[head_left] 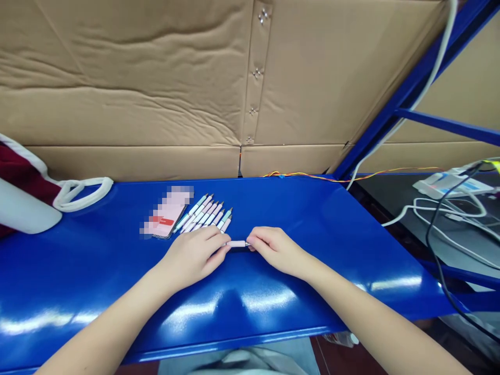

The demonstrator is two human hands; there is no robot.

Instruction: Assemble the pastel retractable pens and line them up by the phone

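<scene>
My left hand (195, 255) and my right hand (273, 249) meet at the middle of a glossy blue table (332, 234). Between their fingertips lies a short pink pen (236, 244), held level just above the tabletop. The left fingers pinch its left end and the right fingers pinch its metal tip end. Just behind my left hand, a row of several pastel pens (207, 214) lies side by side, slanted, touching one another. A phone (166, 219) rests flat to the left of that row.
A cardboard wall (156, 94) stands along the back of the table. A white and maroon bag with rope handles (35, 198) sits at the far left. To the right, past a blue frame post (394, 99), cables and a power strip (449, 185) cover a grey surface.
</scene>
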